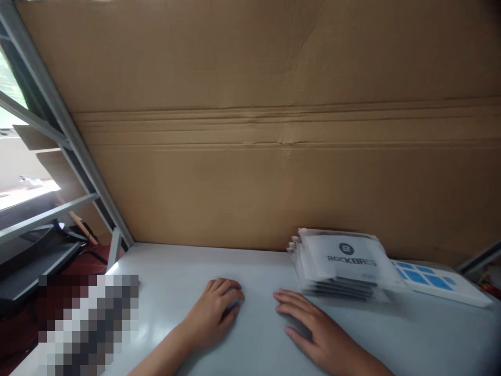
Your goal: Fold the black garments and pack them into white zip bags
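Spread loosely, the left hand [214,313] and right hand [313,328] are resting apart on the table [252,342]; stacked bags [342,261] are lying near the right hand, before cardboard [235,193].

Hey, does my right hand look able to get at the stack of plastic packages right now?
Probably yes: your right hand looks unoccupied, close to the near left of the stack of plastic packages, with nothing visible between. The blue-patterned white box lies on the stack's far right.

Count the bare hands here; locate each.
2: the bare left hand and, nearer the stacked frosted plastic packets, the bare right hand, both over the smooth white tabletop. Pixelation may hide others.
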### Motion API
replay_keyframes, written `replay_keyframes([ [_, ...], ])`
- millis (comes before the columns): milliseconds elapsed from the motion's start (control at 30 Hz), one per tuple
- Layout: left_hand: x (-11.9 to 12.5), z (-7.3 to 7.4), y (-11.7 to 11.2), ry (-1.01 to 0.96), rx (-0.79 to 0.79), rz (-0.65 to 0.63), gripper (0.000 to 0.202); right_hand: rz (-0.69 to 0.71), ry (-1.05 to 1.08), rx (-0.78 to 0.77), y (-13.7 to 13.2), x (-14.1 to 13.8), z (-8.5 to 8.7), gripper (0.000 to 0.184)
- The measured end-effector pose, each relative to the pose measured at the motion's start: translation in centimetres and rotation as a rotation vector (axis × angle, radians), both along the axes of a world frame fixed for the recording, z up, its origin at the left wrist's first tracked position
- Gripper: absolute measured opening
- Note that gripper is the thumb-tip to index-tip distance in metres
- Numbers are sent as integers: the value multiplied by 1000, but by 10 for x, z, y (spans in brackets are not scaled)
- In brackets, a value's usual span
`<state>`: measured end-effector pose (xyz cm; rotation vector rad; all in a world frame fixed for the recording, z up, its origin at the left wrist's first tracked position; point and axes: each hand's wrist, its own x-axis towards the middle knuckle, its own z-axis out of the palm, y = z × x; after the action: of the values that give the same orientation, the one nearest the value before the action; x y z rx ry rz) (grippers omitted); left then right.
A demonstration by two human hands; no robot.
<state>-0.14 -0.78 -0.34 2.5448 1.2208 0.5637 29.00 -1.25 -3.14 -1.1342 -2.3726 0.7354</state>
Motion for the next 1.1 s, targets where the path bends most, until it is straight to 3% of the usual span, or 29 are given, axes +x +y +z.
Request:
replay_keyframes([
  [467,0,-1,0,-2,7,-3,25,3,-2,15,-1,-1,1,32],
  [567,0,-1,0,-12,18,-5,26,17,10,97,-1,0,1,28],
  [700,-1,-1,0,-11,20,-10,26,13,73,364,3,7,1,23],
  [867,0,-2,1,0,19,-2,26,-170,169,665,15,31,2,19],
  [1033,-1,-4,0,-22,46,-4,27,-495,153,777,29,59,7,16],
  [1100,-1,-4,1,-18,49,-1,28,-573,69,790,35,69,8,26],
])
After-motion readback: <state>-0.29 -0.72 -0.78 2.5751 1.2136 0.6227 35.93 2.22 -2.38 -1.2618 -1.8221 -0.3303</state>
